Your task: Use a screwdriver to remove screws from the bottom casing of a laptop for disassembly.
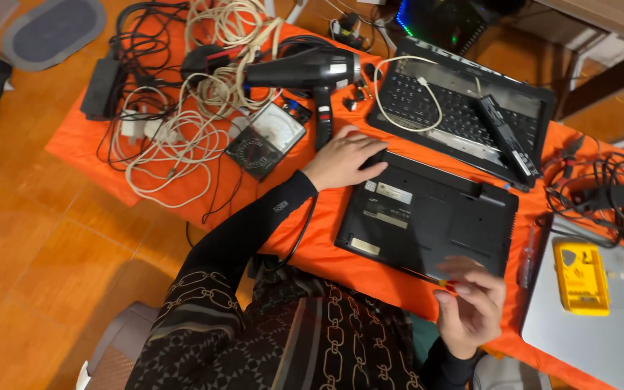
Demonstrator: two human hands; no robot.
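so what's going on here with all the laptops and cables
A person sits over an orange cloth spread with electronics. Their left hand rests flat on a corner of a black laptop lying upside down, while the right hand holds something small with a red part at its near edge. Beyond it lie an opened laptop, a black hair dryer, an analog multimeter and tangled cables.

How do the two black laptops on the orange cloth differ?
The near laptop lies closed, underside up, showing labels; the far laptop lies keyboard-up, with a white cable and a long black part on it. The left hand rests on the near laptop's corner, the right hand hovers at its front edge; neither touches the far laptop. Both are black and lie on the orange cloth.
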